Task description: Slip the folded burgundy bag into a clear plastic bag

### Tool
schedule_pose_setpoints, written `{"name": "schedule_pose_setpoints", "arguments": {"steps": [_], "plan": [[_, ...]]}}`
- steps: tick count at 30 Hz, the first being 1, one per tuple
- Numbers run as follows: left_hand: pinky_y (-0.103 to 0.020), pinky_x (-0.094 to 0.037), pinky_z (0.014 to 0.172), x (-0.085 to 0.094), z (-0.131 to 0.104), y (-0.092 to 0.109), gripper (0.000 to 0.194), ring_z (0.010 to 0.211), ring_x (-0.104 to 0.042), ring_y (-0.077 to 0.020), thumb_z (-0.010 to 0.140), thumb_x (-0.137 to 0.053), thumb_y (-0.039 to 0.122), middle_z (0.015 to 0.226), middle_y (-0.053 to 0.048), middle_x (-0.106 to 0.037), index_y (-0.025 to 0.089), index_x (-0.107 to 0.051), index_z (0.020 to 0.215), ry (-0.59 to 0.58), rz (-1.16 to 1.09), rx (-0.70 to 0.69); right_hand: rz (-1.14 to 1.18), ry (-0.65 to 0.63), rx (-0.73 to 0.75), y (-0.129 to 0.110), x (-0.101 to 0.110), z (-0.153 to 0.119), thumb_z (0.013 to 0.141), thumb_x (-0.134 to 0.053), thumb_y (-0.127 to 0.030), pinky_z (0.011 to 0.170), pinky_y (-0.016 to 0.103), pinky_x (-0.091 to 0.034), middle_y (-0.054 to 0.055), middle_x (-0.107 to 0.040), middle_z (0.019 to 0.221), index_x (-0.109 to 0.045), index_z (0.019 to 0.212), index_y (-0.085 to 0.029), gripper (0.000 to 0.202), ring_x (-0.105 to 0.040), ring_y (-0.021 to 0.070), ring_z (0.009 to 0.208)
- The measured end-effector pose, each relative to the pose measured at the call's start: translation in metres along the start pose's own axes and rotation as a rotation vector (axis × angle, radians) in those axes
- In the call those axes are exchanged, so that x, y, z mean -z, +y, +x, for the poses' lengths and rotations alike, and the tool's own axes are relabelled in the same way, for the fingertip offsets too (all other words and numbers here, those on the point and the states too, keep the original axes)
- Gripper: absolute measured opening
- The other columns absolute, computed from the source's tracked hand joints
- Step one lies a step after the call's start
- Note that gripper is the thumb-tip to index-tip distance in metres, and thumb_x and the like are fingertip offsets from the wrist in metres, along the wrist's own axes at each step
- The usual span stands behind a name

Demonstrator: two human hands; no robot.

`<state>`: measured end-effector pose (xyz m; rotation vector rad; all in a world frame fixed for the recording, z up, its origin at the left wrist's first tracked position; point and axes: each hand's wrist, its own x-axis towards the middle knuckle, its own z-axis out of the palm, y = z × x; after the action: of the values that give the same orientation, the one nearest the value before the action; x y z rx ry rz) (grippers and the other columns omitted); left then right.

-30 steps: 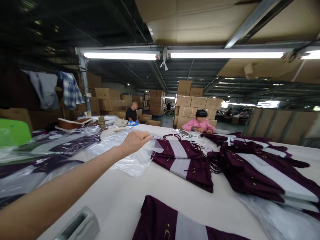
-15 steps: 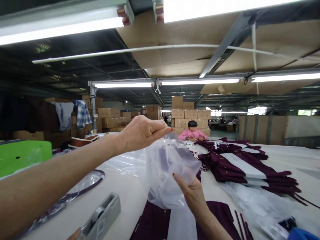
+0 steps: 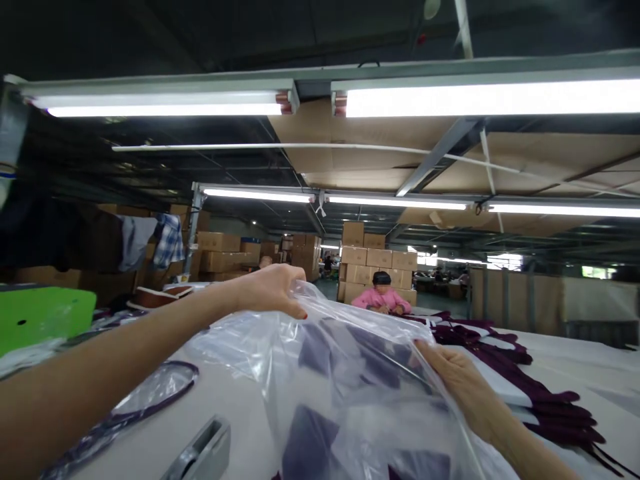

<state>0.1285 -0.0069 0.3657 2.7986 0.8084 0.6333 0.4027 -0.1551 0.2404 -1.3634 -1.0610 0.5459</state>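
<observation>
Surface (image 3: pixel 240 393), broad and white, lies beneath a clear crinkled plastic bag (image 3: pixel 370 413), which is held raised. Stacked maroon-and-white fabric pieces (image 3: pixel 555 405) lie to the right. Fingers of the left hand (image 3: pixel 280 287) grasp the bag's upper corner; those of the right hand (image 3: pixel 447 370) hold its opposite edge. Uneven pulling could tear the bag or slip it free. Grey boxy tape dispenser (image 3: pixel 207 453), just left, could snag low-hanging plastic.

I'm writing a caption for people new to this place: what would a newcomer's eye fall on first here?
First, the large clear plastic bag, held up in the foreground between the left hand and the right hand. Next, the bright green flat panel at the left edge, and the pile of dark maroon cloth pieces with pale stripes at the right, on the white table.
</observation>
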Motion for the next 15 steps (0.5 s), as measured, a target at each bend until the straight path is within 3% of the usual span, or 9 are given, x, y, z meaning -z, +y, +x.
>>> {"name": "schedule_pose_setpoints", "arguments": {"steps": [2, 4, 6, 8, 10, 12, 14, 15], "plan": [[-0.022, -0.028, 0.051, -0.005, 0.000, -0.005, 0.035, 0.056, -0.041, -0.0109, 0.061, -0.070, 0.044, 0.060, 0.006, -0.045, 0.018, -0.056, 0.078, -0.099, -0.163, -0.015, -0.045, -0.110, -0.064, -0.005, 0.006, -0.006, 0.060, -0.064, -0.075, 0.041, 0.021, -0.023, -0.005, -0.037, 0.047, -0.058, 0.057, -0.015, 0.060, -0.029, 0.0073, 0.045], [-0.022, -0.022, 0.048, -0.009, 0.001, -0.010, 0.037, 0.052, -0.034, -0.0088, 0.058, -0.072, 0.048, 0.056, 0.007, -0.041, 0.017, -0.054, 0.070, -0.200, -0.327, -0.020, -0.053, -0.242, -0.050, -0.009, 0.010, -0.010, 0.059, -0.069, -0.069, 0.048, 0.023, -0.035, -0.002, -0.049, 0.056, -0.061, 0.067, -0.015, 0.055, -0.043, 0.0111, 0.051], [-0.022, -0.018, 0.045, -0.013, 0.001, -0.014, 0.043, 0.049, -0.029, -0.0076, 0.057, -0.072, 0.054, 0.052, 0.007, -0.038, 0.017, -0.052, 0.064, -0.259, -0.454, -0.004, -0.133, -0.356, 0.012, -0.013, 0.013, -0.010, 0.054, -0.076, -0.057, 0.062, 0.027, -0.045, 0.002, -0.061, 0.074, -0.064, 0.084, -0.017, 0.051, -0.057, 0.0194, 0.070], [-0.023, -0.016, 0.043, -0.016, 0.000, -0.018, 0.048, 0.046, -0.026, -0.0071, 0.060, -0.068, 0.062, 0.049, 0.007, -0.036, 0.016, -0.055, 0.064, -0.245, -0.506, 0.018, -0.332, -0.392, 0.063, -0.012, 0.013, -0.007, 0.054, -0.078, -0.044, 0.073, 0.030, -0.047, 0.003, -0.065, 0.089, -0.063, 0.100, -0.018, 0.055, -0.060, 0.0246, 0.085], [-0.022, -0.016, 0.042, -0.020, 0.001, -0.021, 0.052, 0.046, -0.026, -0.0074, 0.063, -0.063, 0.066, 0.048, 0.006, -0.036, 0.015, -0.058, 0.064, -0.187, -0.502, 0.034, -0.554, -0.302, 0.075, -0.006, 0.013, -0.004, 0.057, -0.074, -0.034, 0.080, 0.034, -0.048, 0.005, -0.067, 0.098, -0.059, 0.114, -0.018, 0.061, -0.061, 0.0271, 0.091], [-0.022, -0.016, 0.042, -0.023, 0.002, -0.026, 0.054, 0.046, -0.027, -0.0078, 0.065, -0.060, 0.068, 0.048, 0.005, -0.036, 0.015, -0.059, 0.063, -0.149, -0.506, 0.055, -0.738, -0.083, 0.145, 0.006, 0.010, -0.008, 0.058, -0.069, -0.030, 0.089, 0.042, -0.047, 0.011, -0.064, 0.112, -0.050, 0.128, -0.016, 0.073, -0.059, 0.0319, 0.102], [-0.022, -0.016, 0.042, -0.026, 0.003, -0.032, 0.055, 0.046, -0.027, -0.0082, 0.067, -0.057, 0.070, 0.047, 0.005, -0.035, 0.015, -0.060, 0.063, -0.137, -0.518, 0.072, -0.854, 0.118, 0.338, 0.018, 0.005, -0.022, 0.062, -0.067, -0.032, 0.098, 0.048, -0.041, 0.014, -0.056, 0.127, -0.045, 0.135, -0.018, 0.077, -0.052, 0.0345, 0.116], [-0.022, -0.016, 0.042, -0.028, 0.004, -0.034, 0.056, 0.046, -0.027, -0.0083, 0.067, -0.056, 0.071, 0.047, 0.005, -0.034, 0.015, -0.060, 0.064, -0.137, -0.521, 0.076, -0.880, 0.148, 0.455, 0.023, 0.002, -0.031, 0.066, -0.065, -0.033, 0.101, 0.047, -0.040, 0.012, -0.054, 0.132, -0.046, 0.136, -0.022, 0.073, -0.049, 0.0330, 0.120]]}}
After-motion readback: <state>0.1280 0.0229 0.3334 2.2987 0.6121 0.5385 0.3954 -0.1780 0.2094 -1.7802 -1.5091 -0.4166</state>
